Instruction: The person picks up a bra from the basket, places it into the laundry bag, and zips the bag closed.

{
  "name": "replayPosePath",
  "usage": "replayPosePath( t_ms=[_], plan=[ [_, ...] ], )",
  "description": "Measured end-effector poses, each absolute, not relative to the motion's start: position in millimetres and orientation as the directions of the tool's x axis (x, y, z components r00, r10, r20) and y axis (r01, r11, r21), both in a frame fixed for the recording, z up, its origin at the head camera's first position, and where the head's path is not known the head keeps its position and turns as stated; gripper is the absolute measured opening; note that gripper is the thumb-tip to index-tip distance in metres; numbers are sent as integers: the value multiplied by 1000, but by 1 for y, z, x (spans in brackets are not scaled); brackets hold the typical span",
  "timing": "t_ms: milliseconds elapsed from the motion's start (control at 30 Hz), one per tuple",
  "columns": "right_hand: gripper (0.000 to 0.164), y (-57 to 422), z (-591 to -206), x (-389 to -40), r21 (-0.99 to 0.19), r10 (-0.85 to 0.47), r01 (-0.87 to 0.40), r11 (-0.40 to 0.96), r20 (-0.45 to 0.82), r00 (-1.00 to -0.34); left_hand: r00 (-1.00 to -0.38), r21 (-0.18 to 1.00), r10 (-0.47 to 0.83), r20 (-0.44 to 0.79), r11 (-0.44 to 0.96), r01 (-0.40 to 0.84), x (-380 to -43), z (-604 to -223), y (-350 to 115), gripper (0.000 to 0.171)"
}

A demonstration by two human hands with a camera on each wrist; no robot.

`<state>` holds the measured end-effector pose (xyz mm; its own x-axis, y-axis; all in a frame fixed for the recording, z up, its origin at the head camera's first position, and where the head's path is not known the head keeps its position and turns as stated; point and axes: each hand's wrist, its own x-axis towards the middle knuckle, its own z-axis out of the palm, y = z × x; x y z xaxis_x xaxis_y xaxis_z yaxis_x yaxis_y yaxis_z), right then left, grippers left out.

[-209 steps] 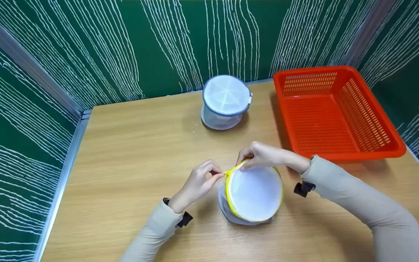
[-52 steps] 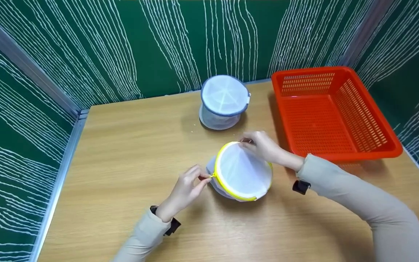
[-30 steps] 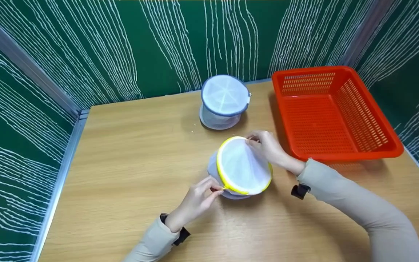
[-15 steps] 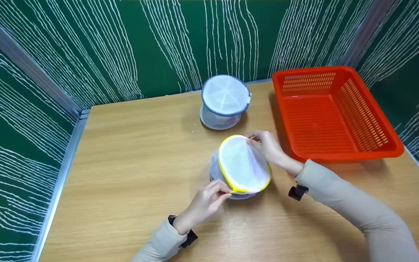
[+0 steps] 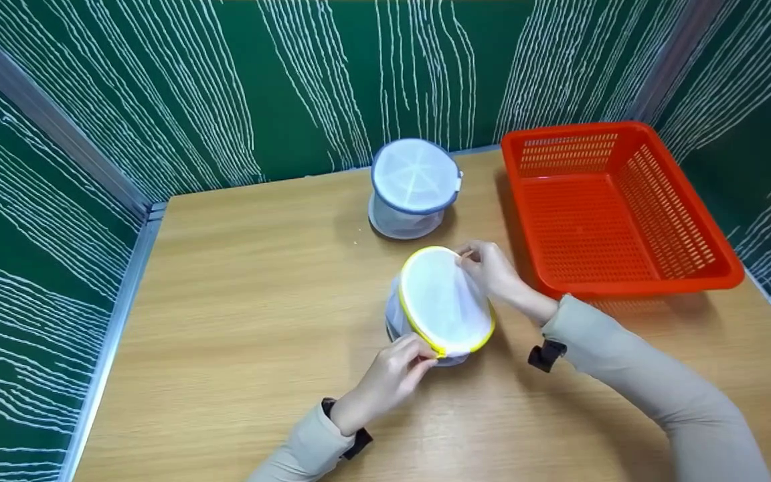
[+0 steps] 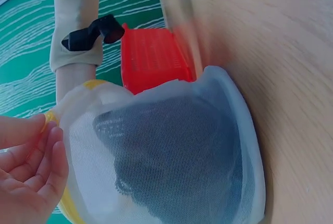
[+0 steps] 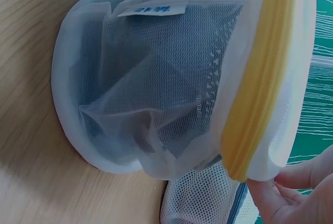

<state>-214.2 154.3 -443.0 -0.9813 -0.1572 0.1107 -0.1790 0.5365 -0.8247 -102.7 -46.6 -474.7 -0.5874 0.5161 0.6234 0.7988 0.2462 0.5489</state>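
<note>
A round white mesh laundry bag (image 5: 449, 301) stands on the table, its lid edged by a yellow zipper (image 7: 260, 78). At the front of that rim, my left hand (image 5: 395, 375) pinches the zipper pull between thumb and fingers. My right hand (image 5: 496, 274) pinches the lid's edge on the far right side, raising it so the top tilts. Through the mesh in the left wrist view a dark, folded garment (image 6: 171, 151) with a lacy edge shows inside. The right wrist view shows a small white label (image 7: 153, 10) on the bag's side.
Behind stands a second mesh laundry bag (image 5: 415, 177) with a blue-grey rim. A red plastic basket (image 5: 576, 288) sits at the right, close to my right forearm. Green panels (image 5: 305, 80) with white lines surround the wooden table (image 5: 258, 301).
My left hand has drawn the zipper pull round the rim from the upper left to the front. The bag has shifted and tilted; my right hand has moved slightly right and back.
</note>
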Motion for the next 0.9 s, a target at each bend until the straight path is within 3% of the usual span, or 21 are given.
replayPosePath(
  t_ms=[333,500,600,733,833,900],
  plan=[
    [15,159,-446,-213,-860,-149,-144,489,80,-986,-613,551,497,614,287,784,-103,-477,-50,4],
    [19,165,-443,-214,-879,-143,-58,474,-12,-990,-709,659,401,581,279,698,-103,-478,-51,6],
    [22,168,-440,-213,-883,-119,25,470,-92,-989,-812,778,288,507,253,575,-101,-474,-50,6],
    [26,170,-438,-213,-889,-96,118,443,-178,-979,-957,958,163,239,123,260,-97,-459,-49,13],
    [31,171,-437,-211,-898,-92,172,404,-227,-969,-992,996,105,74,-47,69,-102,-463,-49,23],
    [34,172,-437,-210,-907,-92,205,367,-254,-963,-993,986,95,68,-158,53,-110,-482,-51,27]
  ],
)
